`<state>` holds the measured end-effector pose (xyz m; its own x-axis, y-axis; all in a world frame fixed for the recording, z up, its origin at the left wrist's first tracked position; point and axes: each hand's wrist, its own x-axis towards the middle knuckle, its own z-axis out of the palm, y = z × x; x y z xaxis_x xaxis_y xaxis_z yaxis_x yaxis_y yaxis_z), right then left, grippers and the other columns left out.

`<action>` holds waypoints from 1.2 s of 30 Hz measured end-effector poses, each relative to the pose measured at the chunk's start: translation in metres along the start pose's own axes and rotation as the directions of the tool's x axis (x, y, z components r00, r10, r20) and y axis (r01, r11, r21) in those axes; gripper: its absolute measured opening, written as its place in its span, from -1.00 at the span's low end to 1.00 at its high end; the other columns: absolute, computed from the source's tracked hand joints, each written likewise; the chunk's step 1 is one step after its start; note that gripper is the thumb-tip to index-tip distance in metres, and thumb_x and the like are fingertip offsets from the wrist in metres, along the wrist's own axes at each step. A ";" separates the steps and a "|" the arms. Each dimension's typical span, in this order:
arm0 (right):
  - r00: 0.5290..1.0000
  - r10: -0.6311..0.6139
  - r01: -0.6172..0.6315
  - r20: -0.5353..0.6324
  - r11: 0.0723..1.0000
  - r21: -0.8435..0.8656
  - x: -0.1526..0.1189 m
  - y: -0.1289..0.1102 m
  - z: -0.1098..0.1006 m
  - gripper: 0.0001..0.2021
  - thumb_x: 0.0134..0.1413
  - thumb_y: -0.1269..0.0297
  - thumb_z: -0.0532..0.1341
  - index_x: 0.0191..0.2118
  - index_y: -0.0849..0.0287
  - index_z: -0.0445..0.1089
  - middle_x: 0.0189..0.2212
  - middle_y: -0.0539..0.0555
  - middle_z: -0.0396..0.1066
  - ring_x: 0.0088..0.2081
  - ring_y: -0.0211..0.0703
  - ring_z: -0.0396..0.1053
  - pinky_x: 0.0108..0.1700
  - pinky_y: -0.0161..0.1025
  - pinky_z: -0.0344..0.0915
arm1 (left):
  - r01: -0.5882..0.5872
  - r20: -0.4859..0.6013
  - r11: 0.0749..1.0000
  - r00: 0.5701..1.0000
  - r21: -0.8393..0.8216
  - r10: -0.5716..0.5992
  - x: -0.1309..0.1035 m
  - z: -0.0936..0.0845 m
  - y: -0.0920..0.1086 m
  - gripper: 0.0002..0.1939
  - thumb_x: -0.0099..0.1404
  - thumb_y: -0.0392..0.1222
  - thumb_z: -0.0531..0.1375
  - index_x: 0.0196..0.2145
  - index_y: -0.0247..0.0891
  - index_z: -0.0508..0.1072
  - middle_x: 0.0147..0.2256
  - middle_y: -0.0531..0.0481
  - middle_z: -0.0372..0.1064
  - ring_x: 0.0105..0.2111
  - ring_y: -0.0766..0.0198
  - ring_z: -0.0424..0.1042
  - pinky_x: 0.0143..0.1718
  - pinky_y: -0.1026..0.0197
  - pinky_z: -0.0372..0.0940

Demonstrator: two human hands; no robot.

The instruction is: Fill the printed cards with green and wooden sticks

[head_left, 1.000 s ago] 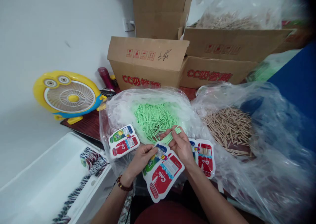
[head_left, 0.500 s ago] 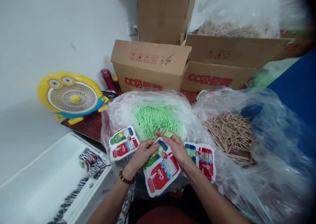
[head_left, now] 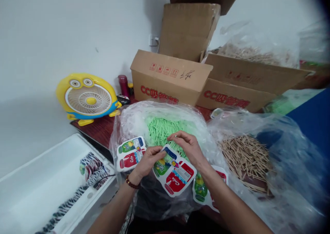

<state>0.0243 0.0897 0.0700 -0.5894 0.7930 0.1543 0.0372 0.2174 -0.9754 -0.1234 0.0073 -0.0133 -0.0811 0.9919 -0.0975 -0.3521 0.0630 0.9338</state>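
My left hand (head_left: pixel 148 161), with a beaded bracelet at its wrist, pinches the top left edge of a bottle-shaped Sprite and Cola package (head_left: pixel 178 179). Just to the right, my right hand (head_left: pixel 191 148) is raised over the heap of thin green sticks (head_left: pixel 163 129), its fingertips closed on what looks like a green stick, mostly hidden. A second such package (head_left: pixel 129 157) lies on the plastic at the left. Partly under my right forearm is a third package (head_left: pixel 199 189).
Brown sticks (head_left: pixel 246 158) lie on clear plastic at the right. A white foam box (head_left: pixel 31 196) with a row of packages stands at the lower left. Behind are a yellow fan (head_left: pixel 90 100), a dark red bottle (head_left: pixel 123 85) and open cardboard boxes (head_left: pixel 167 76).
My right hand has come away from the held package, up and to the right. The package has tilted, and my left hand still grips it. The camera view has shifted.
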 end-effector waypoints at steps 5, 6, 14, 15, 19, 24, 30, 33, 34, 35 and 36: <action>0.995 -0.094 0.095 0.039 0.995 -0.023 0.002 -0.009 0.004 -0.85 0.08 0.25 0.19 -0.34 0.14 0.49 -0.30 0.05 0.51 -0.19 -0.11 0.42 -0.09 -0.22 0.26 | -0.075 -0.002 0.997 0.997 0.002 0.075 -0.002 -0.008 0.002 -0.73 0.10 -0.03 0.31 -0.44 -0.35 0.52 -0.54 0.07 0.35 -0.54 0.38 0.27 -0.47 0.34 0.19; 0.992 -0.126 0.126 -0.010 0.992 -0.004 0.003 -0.010 0.003 -0.85 0.09 0.25 0.17 -0.34 0.14 0.49 -0.30 0.05 0.51 -0.19 -0.11 0.42 -0.09 -0.22 0.26 | -0.092 -0.015 0.996 0.996 -0.008 0.092 -0.003 -0.010 0.003 -0.72 0.11 -0.02 0.30 -0.43 -0.34 0.53 -0.53 0.06 0.36 -0.53 0.37 0.28 -0.46 0.33 0.20; 0.995 0.007 0.022 0.095 0.955 -0.296 0.009 0.017 -0.018 -0.80 0.09 0.19 0.17 -0.31 0.17 0.48 -0.35 0.04 0.50 -0.27 -0.13 0.41 -0.15 -0.20 0.30 | -0.199 -0.078 0.979 0.976 0.046 0.202 -0.007 -0.019 0.001 -0.67 0.15 -0.01 0.27 -0.58 -0.33 0.43 -0.62 0.12 0.17 -0.57 0.41 0.10 -0.52 0.34 0.05; 0.995 -0.010 0.039 0.097 0.952 -0.304 0.005 0.017 -0.019 -0.78 0.13 0.18 0.14 -0.24 0.16 0.47 -0.29 0.05 0.50 -0.21 -0.12 0.42 -0.11 -0.19 0.30 | -0.203 -0.082 0.978 0.975 0.055 0.207 -0.007 -0.018 0.001 -0.66 0.16 0.00 0.26 -0.59 -0.33 0.42 -0.62 0.13 0.15 -0.56 0.40 0.09 -0.52 0.33 0.04; 0.980 -0.160 0.191 0.120 0.926 -0.326 -0.018 0.004 -0.020 -0.73 0.24 0.23 0.05 -0.04 0.07 0.41 -0.07 0.07 0.45 -0.03 -0.12 0.38 0.03 -0.16 0.27 | -0.199 -0.079 0.978 0.976 0.056 0.204 -0.004 -0.010 0.000 -0.68 0.17 0.00 0.24 -0.53 -0.33 0.45 -0.58 0.09 0.19 -0.52 0.37 0.12 -0.47 0.32 0.07; 0.914 -0.330 0.402 0.235 0.810 -0.427 -0.039 -0.005 -0.020 -0.74 0.22 0.34 0.09 -0.03 0.07 0.41 -0.03 0.10 0.42 0.05 -0.11 0.31 0.11 -0.11 0.23 | -0.190 -0.116 0.981 0.974 0.036 0.193 0.003 0.005 0.000 -0.71 0.15 -0.02 0.26 -0.51 -0.32 0.48 -0.55 0.07 0.26 -0.51 0.36 0.16 -0.46 0.32 0.11; 0.923 -0.323 0.384 0.212 0.819 -0.427 -0.045 0.000 -0.033 -0.80 0.22 0.35 0.09 -0.11 0.10 0.42 -0.15 0.09 0.45 -0.10 -0.18 0.40 -0.05 -0.24 0.32 | -0.183 -0.073 0.977 0.979 0.113 0.192 0.003 0.026 0.005 -0.70 0.16 0.02 0.25 -0.48 -0.32 0.50 -0.55 0.07 0.28 -0.51 0.35 0.19 -0.47 0.32 0.11; 0.930 -0.284 0.363 0.233 0.811 -0.459 -0.047 0.001 -0.042 -0.83 0.21 0.32 0.12 -0.15 0.09 0.43 -0.18 0.07 0.46 -0.15 -0.18 0.41 -0.09 -0.27 0.31 | -0.181 -0.070 0.968 0.978 0.173 0.195 0.001 0.037 0.011 -0.68 0.16 0.03 0.24 -0.50 -0.30 0.49 -0.56 0.08 0.25 -0.52 0.36 0.19 -0.48 0.32 0.11; 0.935 -0.275 0.349 0.223 0.820 -0.454 -0.048 0.001 -0.046 -0.83 0.20 0.30 0.12 -0.15 0.09 0.43 -0.17 0.07 0.46 -0.14 -0.18 0.41 -0.08 -0.27 0.31 | -0.182 -0.080 0.967 0.977 0.176 0.199 0.001 0.040 0.012 -0.68 0.16 0.05 0.24 -0.50 -0.30 0.48 -0.55 0.08 0.25 -0.52 0.36 0.20 -0.48 0.32 0.11; 0.943 -0.264 0.328 0.201 0.831 -0.450 -0.049 0.000 -0.049 -0.83 0.20 0.29 0.12 -0.14 0.09 0.42 -0.17 0.06 0.46 -0.14 -0.18 0.41 -0.09 -0.28 0.30 | -0.187 -0.092 0.967 0.975 0.174 0.205 0.001 0.044 0.013 -0.67 0.15 0.05 0.24 -0.50 -0.30 0.48 -0.55 0.08 0.26 -0.52 0.36 0.20 -0.48 0.33 0.12; 0.954 -0.243 0.297 0.176 0.840 -0.453 -0.049 -0.001 -0.053 -0.82 0.20 0.27 0.12 -0.13 0.10 0.42 -0.19 0.05 0.46 -0.16 -0.18 0.41 -0.11 -0.29 0.30 | -0.194 -0.102 0.966 0.972 0.169 0.213 0.002 0.047 0.014 -0.67 0.15 0.06 0.24 -0.50 -0.30 0.48 -0.54 0.08 0.26 -0.51 0.36 0.21 -0.48 0.33 0.13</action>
<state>0.0959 0.0805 0.0712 -0.7132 0.6037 0.3561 0.2220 0.6765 -0.7022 -0.0844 0.0150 0.0160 -0.2485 0.9662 0.0688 -0.1670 -0.1127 0.9795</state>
